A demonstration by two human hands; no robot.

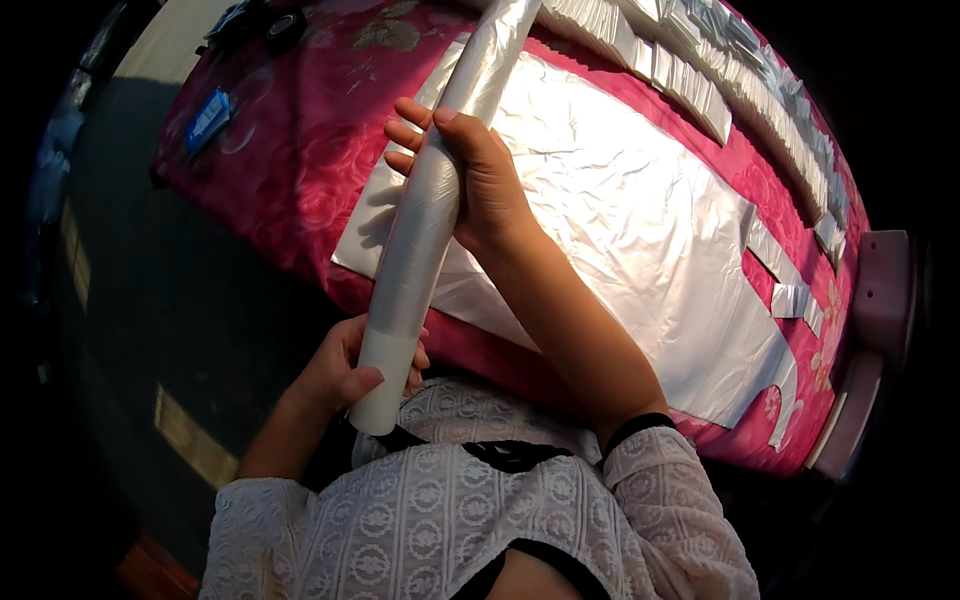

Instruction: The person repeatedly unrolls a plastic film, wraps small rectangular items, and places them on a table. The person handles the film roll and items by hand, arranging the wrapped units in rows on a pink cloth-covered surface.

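Observation:
A long roll of whitish translucent plastic film [425, 225] slants across the view in front of me, its near end close to my body. My left hand [350, 365] grips that near end, thumb on top and fingertips showing on the far side. Further up, my right hand [480, 175] wraps the roll from the right, with its thumb over it and its fingers coming out on the left. Beneath lie flat, wrinkled white plastic bags [640, 230], with cut-out handle strips at their right end. The roll's far end runs out of view at the top.
The bed-like surface has a red flowered cover [290, 170]. Dense rows of folded white bundles [690, 80] line its far right side. A small blue packet [208, 122] and a dark object [285, 30] sit at the far left. A pinkish chair-like piece [885, 290] stands at the right edge.

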